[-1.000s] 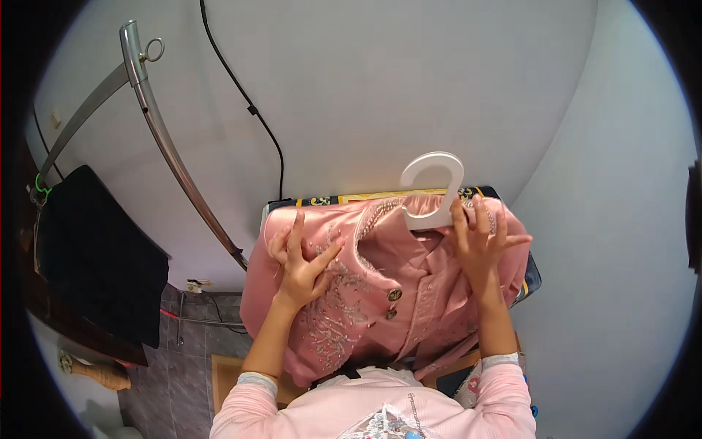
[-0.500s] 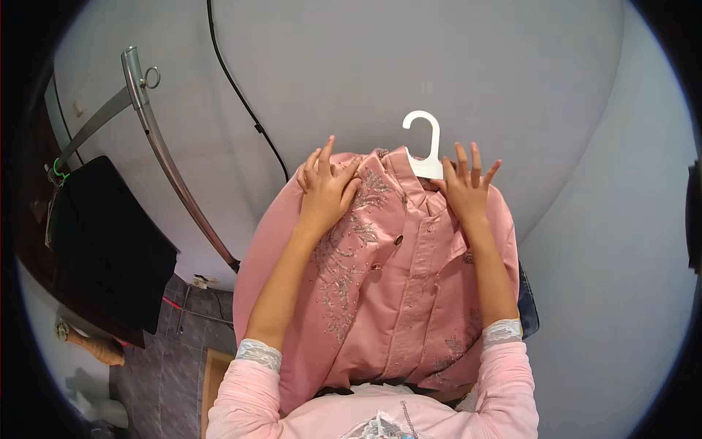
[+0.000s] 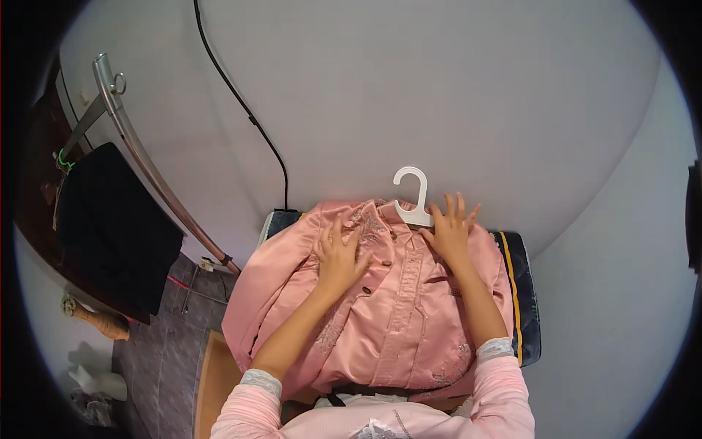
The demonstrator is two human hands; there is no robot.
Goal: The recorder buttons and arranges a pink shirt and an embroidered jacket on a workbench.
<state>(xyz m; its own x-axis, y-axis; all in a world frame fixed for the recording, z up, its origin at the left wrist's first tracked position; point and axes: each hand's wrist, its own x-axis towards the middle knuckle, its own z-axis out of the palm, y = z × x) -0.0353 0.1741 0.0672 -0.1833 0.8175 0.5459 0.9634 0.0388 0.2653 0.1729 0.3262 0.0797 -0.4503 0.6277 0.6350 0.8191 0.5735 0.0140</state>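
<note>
A shiny pink jacket (image 3: 365, 336) with silver beaded trim and dark buttons lies spread in front of me, its collar toward the wall. From the collar sticks out the hook of a white hanger (image 3: 418, 194); the rest of the hanger is inside the garment. My left hand (image 3: 338, 254) rests on the jacket's left shoulder and chest, fingers spread. On the right shoulder, beside the hanger's base, lies my right hand (image 3: 450, 228), its fingers also apart. Neither hand grips anything.
Under the jacket shows a dark blue padded cloth (image 3: 523, 300) with a yellow stripe, over a wooden-edged table (image 3: 212, 366). A metal rack (image 3: 139, 157) with a black garment (image 3: 117, 227) stands at left. A black cable (image 3: 252, 121) runs down the wall.
The jacket and hanger have come down nearer to me and now lie flatter, baring the padded cloth at both sides. Both hands have moved down with them.
</note>
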